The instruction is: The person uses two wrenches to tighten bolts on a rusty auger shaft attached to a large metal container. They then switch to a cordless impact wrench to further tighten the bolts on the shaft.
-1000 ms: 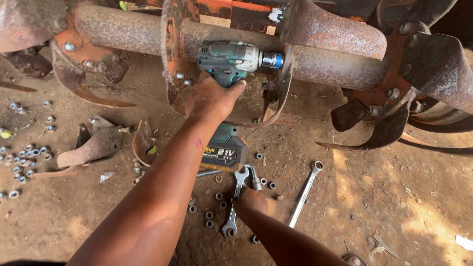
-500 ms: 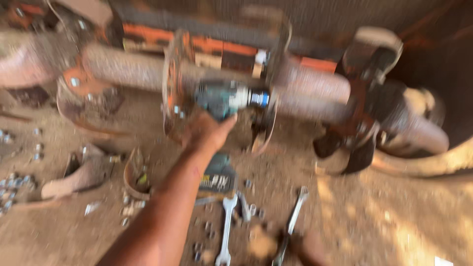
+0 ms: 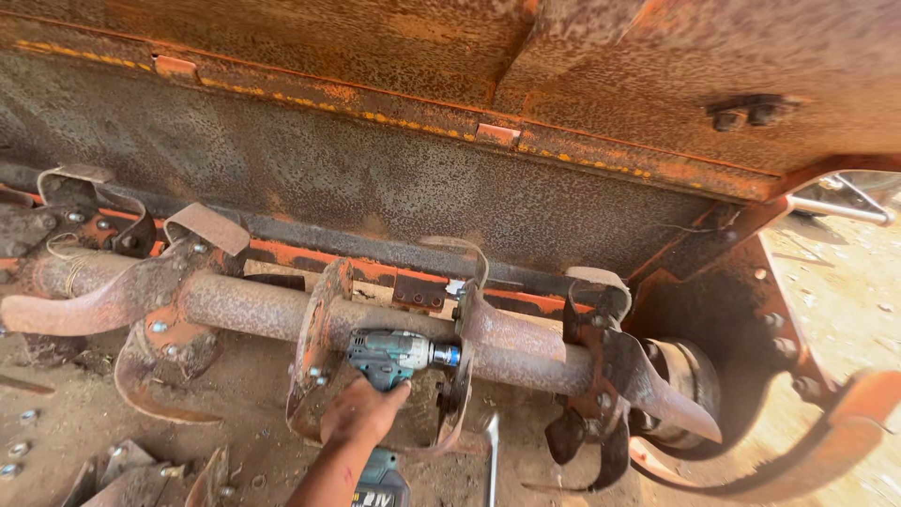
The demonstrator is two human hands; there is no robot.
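Your left hand [image 3: 361, 413] grips the teal cordless impact wrench [image 3: 399, 355], socket on the rusty rotor flange [image 3: 462, 366] at 3 o'clock. R hand out of view. Loose nuts [image 3: 19, 449] at 9 o'clock: bolting looks only partway done.

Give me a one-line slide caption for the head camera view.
A hand grips a teal cordless impact wrench against a rusty orange flange on a tiller's bladed rotor shaft.
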